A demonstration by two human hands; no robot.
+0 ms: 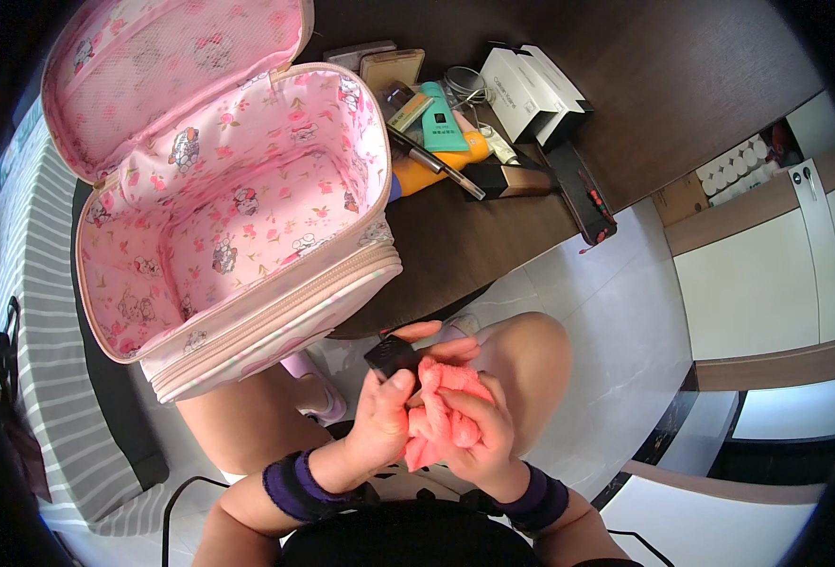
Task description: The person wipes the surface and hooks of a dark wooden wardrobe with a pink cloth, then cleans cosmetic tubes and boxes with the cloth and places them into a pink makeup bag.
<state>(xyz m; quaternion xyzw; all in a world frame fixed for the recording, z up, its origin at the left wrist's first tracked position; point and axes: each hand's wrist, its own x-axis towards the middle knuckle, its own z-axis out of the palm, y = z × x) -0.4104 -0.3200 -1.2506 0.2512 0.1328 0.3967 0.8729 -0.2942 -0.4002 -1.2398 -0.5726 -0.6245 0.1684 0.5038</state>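
Observation:
Above my lap, my left hand (384,414) holds a small black case (391,356), its thumb on the near side. My right hand (477,425) grips a crumpled coral cloth (445,411) that lies against the black case. Part of the case is hidden by the cloth and fingers. In front of me to the left stands a pink floral cosmetic bag (247,234); its lid is unzipped and folded back, and nothing shows inside its main compartment.
On the dark wooden table (460,248) lie a teal tube (442,120), an orange bottle (438,166), cosmetic pencils (453,173), white boxes (523,92) and a black tray (584,191). A bed (56,319) with striped bedding is at left. White cabinets (750,283) stand at right.

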